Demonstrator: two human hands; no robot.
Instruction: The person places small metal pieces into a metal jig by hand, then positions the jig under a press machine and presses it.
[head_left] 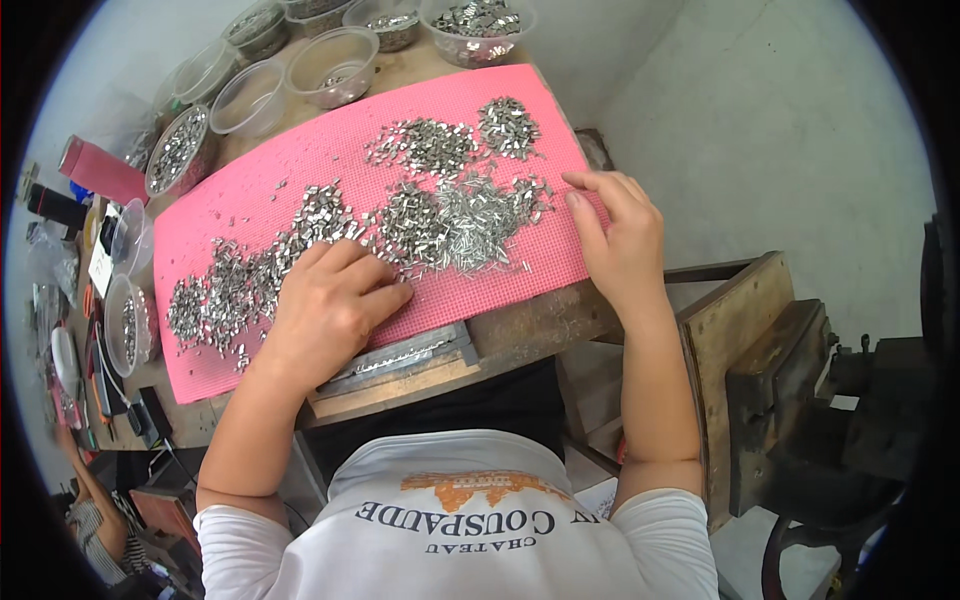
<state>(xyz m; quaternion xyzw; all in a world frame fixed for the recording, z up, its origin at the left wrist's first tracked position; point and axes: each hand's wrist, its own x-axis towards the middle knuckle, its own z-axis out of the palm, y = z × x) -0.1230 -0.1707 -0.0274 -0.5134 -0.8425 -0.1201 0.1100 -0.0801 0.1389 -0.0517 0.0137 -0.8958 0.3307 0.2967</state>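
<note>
On a pink textured mat [340, 135] lie several heaps of small silvery metal pieces. My left hand [335, 305] rests at the near edge of a heap of short flat pieces [225, 285], its fingers curled down among them; whatever they pinch is hidden. At the mat's right edge is my right hand [622, 235], thumb and index finger apart, nothing visible between them. Left of it spreads a heap of thin metal pins [480, 225]. A narrow metal bar fixture [400, 358] with a row of small bright pieces along it sits at the table's front edge, just below my left hand.
Clear plastic tubs [335, 68], some with metal pieces, line the table's back and left. A pink cylinder [103, 170] and hand tools stand at the left. Right of the table are a wooden drawer [745, 290] and dark machinery [860, 400]. Another person's arm [88, 480] shows lower left.
</note>
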